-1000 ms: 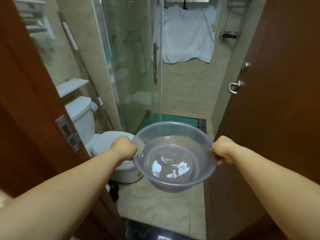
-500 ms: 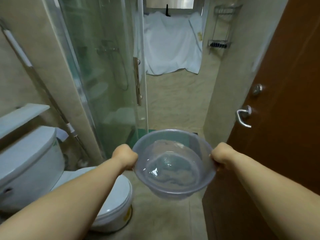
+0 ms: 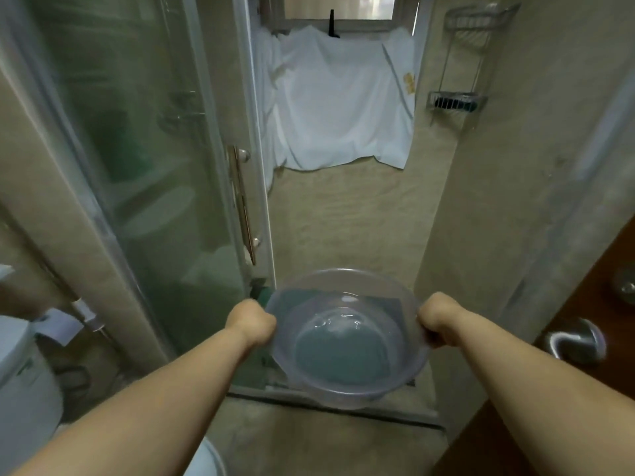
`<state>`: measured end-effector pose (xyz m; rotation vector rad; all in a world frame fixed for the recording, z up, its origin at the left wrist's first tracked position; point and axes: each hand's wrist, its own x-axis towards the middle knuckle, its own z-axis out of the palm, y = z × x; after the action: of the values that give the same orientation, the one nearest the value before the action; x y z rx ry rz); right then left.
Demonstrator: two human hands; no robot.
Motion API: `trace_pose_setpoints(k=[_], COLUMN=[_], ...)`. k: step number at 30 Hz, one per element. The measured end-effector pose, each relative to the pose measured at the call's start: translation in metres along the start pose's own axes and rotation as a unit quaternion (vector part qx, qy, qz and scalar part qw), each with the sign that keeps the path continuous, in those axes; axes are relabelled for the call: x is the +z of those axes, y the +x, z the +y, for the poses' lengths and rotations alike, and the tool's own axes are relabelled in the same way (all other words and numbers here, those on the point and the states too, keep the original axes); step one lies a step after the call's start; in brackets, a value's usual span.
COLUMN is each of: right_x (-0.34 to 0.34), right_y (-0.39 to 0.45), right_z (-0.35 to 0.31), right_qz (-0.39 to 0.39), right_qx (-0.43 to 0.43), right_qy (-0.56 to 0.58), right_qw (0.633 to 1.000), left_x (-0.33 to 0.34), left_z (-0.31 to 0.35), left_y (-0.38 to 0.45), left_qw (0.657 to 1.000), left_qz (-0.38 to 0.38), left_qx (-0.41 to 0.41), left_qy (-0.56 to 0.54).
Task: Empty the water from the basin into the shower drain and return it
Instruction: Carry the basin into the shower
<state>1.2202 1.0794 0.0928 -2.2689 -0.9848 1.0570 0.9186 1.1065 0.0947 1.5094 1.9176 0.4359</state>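
Note:
A clear plastic basin (image 3: 347, 341) with water in its bottom is held level in front of me, just over the shower threshold (image 3: 330, 407). My left hand (image 3: 252, 324) is closed on the basin's left rim. My right hand (image 3: 438, 322) is closed on its right rim. Through the basin I see a green mat on the shower floor (image 3: 347, 242). The drain itself is hidden from me.
The glass shower door (image 3: 154, 201) with its metal handle (image 3: 242, 204) stands open on the left. A white toilet (image 3: 24, 376) is at lower left. A brown door with a lever handle (image 3: 574, 341) is close on the right. A white cloth (image 3: 343, 104) hangs on the far wall.
I have moved forward through the bathroom up to the shower opening. The basin stays level between both hands, and the toilet has slid out to the left edge.

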Motion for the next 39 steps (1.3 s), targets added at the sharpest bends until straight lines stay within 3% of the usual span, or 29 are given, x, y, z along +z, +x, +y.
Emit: trace_pose_setpoints(k=[5,12,26,39], right_x=[-0.014,-0.04,-0.086,-0.089], right_y=[0.075,0.166,0.36,0.514], right_z=[-0.044,-0.091,-0.16,-0.259], right_qz=[0.009,0.044,0.056,0.008], right_qx=[0.004,0.023,0.043,-0.006], right_qy=[0.001,-0.02,0.015,-0.021], right_qw=[1.0,0.999,0.997,1.0], left_x=[0.011,0.021,0.079,0.09], left_z=[0.049,0.123,0.232,0.279], left_y=[0.084,0.196,0.381,0.513], left_qw=[1.0,0.992,0.995,0.998], left_qz=[-0.004,-0.052,-0.092,-0.028], left_qx=[-0.007,0.051,0.024,-0.031], left_qy=[0.011,0.106,-0.013,-0.043])
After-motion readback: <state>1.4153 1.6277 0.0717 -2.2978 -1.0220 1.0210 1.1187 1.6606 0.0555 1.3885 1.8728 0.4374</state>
